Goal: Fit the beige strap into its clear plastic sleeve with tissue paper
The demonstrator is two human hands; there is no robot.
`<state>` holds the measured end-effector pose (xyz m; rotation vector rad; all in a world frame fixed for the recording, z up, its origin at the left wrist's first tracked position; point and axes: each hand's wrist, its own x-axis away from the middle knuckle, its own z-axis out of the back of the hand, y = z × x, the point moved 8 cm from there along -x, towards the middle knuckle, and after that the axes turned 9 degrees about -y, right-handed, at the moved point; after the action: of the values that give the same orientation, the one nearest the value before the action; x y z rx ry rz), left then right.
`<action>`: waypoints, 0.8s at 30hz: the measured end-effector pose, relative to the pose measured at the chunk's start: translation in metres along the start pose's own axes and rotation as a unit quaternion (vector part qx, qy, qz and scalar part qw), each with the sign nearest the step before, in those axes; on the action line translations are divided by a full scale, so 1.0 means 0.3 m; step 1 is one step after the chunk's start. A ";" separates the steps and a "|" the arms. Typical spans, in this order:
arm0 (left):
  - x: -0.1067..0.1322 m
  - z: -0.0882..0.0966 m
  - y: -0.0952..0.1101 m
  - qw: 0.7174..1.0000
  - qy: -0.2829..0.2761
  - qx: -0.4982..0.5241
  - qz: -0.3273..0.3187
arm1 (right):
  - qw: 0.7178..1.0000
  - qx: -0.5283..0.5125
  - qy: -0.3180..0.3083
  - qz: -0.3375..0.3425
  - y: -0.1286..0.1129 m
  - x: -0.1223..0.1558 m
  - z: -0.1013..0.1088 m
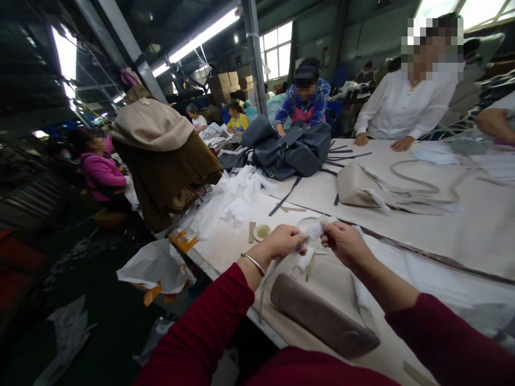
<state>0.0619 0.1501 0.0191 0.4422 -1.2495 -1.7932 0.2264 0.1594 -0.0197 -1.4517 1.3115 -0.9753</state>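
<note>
the left hand [287,239] and the right hand [340,240] each pinch a thin white wrap [314,230], held between their fingertips above a beige bag [322,316]. the bag lies on its side on the table [231,246], base towards the person, near the table's edge. the wrap looks flimsy, so pulling the hands apart too hard could tear it; a loose pinch could let it slip or bunch up. a thin strap [263,292] hangs beside the bag at the table's edge and could snag on a sleeve, dragging the bag askew. a forearm nudging the bag could also tip it over the edge. the small round dish or roll [262,232] sits just beside the left hand, where a wide elbow or wrist swing could knock it.
</note>
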 end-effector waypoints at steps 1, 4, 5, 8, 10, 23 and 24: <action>-0.009 0.007 0.017 1.000 0.000 0.008 -0.005 | 1.000 -0.020 -0.009 -0.008 -0.003 -0.007 -0.010; -0.030 0.020 0.049 0.999 0.001 0.033 -0.009 | 0.998 0.018 -0.053 -0.030 -0.008 -0.006 -0.055; -0.033 0.021 0.052 0.999 0.002 0.041 -0.006 | 0.996 0.059 -0.066 -0.030 -0.010 0.004 -0.072; -0.023 0.017 0.036 0.998 0.016 0.064 0.017 | 0.976 0.209 -0.059 0.029 -0.049 0.059 -0.101; -0.002 0.007 0.011 0.997 0.031 0.064 0.034 | 0.925 0.339 -0.023 0.170 -0.127 0.120 -0.125; 0.177 0.109 -0.180 0.978 0.065 0.187 0.070 | 0.788 0.610 -0.044 0.067 0.155 -0.118 0.295; 0.188 0.144 -0.232 0.973 0.081 0.205 0.073 | 0.791 0.609 -0.036 0.041 0.188 -0.113 0.356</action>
<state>-0.0309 0.1363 -0.0133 0.6942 -1.4956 -1.3448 0.3098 0.2053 -0.1014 -0.3902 0.4087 -1.3022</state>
